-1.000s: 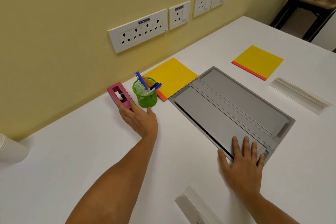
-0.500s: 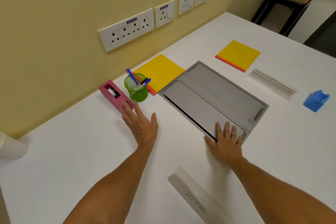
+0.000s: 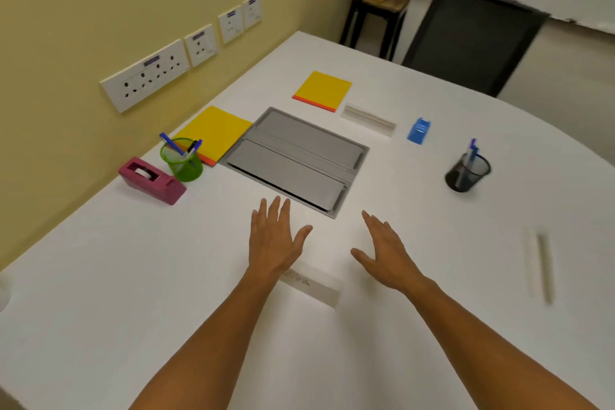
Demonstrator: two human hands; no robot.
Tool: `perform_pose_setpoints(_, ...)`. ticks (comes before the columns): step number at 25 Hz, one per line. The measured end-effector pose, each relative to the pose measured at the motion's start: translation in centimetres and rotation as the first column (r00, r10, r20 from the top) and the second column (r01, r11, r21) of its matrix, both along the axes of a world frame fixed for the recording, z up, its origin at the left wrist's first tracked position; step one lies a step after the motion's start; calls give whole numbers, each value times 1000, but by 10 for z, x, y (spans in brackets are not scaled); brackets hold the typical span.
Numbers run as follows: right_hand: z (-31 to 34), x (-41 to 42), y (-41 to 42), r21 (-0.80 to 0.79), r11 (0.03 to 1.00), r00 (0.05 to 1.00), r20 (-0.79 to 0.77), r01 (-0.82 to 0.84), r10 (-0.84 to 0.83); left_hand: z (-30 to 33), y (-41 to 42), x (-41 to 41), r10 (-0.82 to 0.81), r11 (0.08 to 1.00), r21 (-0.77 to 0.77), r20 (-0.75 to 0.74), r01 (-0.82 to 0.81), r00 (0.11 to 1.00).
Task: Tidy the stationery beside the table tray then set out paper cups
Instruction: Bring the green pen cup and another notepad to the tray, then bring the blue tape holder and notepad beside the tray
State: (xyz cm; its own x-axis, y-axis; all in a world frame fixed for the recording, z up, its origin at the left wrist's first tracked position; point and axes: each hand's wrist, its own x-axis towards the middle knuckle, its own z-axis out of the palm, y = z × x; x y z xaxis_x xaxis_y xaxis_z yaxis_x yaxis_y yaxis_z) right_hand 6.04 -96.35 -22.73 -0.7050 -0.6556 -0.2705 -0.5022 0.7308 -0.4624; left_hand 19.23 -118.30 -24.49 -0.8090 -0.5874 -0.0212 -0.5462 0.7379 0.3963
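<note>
Both hands hover over the white counter [image 3: 100, 276] just on the near side of the grey table tray [image 3: 296, 156], neither one holding anything. The left hand [image 3: 274, 243] has its grip spread, fingers straight and pointing at the tray's near edge; the right hand [image 3: 382, 253] is likewise splayed, thumb out, angled toward the tray's near right corner.

Left of the tray the stationery already looks grouped: the pink tape dispenser [image 3: 151, 180], the green pen cup [image 3: 181, 160] just beside it, and a yellow pad [image 3: 216, 130] touching the tray's left edge. Beyond the tray lies a second yellow pad [image 3: 324, 90]; to its right, well apart, stand a blue stapler [image 3: 418, 131] (blurred, so I am guessing at what it is) and a black pen cup [image 3: 467, 173].

To my eye the right side is the part left to tidy. A clean way would be to reach over with the right hand, grasp the black cup low on its wall so the pens stay upright, and set it close to the tray. No paper cups are in sight.
</note>
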Motion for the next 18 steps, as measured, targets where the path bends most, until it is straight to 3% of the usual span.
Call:
perform_pose_setpoints(9,63,90,179,-208,946,963,-55,248,-265,71,201,25,-172,949,221,-225,223,959)
perform_pose_setpoints(12,72,121,246,-257,903,931,-34,343,-363,94,274,38,-242,919,237,-289,315,926)
perform_pose_setpoints(18,102,182,365,-397,850,917,-49,346,-396,125,396,91,-337,914,144,-246,378,909)
